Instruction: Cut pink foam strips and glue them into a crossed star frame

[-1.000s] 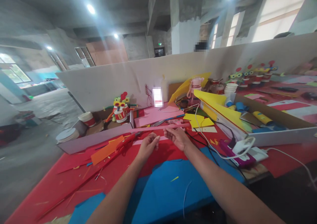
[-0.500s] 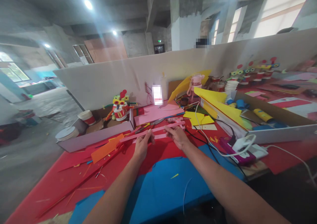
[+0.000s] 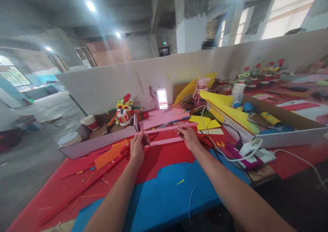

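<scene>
The grip of the left hand (image 3: pixel 137 149) is pinched together, thumb against fingers, on one end of a narrow pink paper strip (image 3: pixel 161 130); the grip of the right hand (image 3: pixel 189 138) is clamped on the same strip, short of its other end, which juts past the fingers. The strip spans the gap between the hands over the middle of the red-covered table (image 3: pixel 164 158). Just nearer the table's front edge, a second pink strip (image 3: pixel 166 142) lies flat, roughly parallel to it.

A blue sheet (image 3: pixel 176 197) covers part of the front edge, with a small yellow scrap (image 3: pixel 180 182) on it. Toward the left edge lies an orange paper piece (image 3: pixel 107 156). At the far left corner, a low white box (image 3: pixel 102 143) holds a cup-bodied robot figure (image 3: pixel 124 118) and a paper cup (image 3: pixel 90 122). A large pink sheet (image 3: pixel 164 117) lies toward the back edge, before an upright white panel (image 3: pixel 112 83). Right of the hands are yellow paper pieces (image 3: pixel 205 122), a purple power strip (image 3: pixel 251 162) near the front edge, and an open-topped carton (image 3: pixel 292 139).
</scene>
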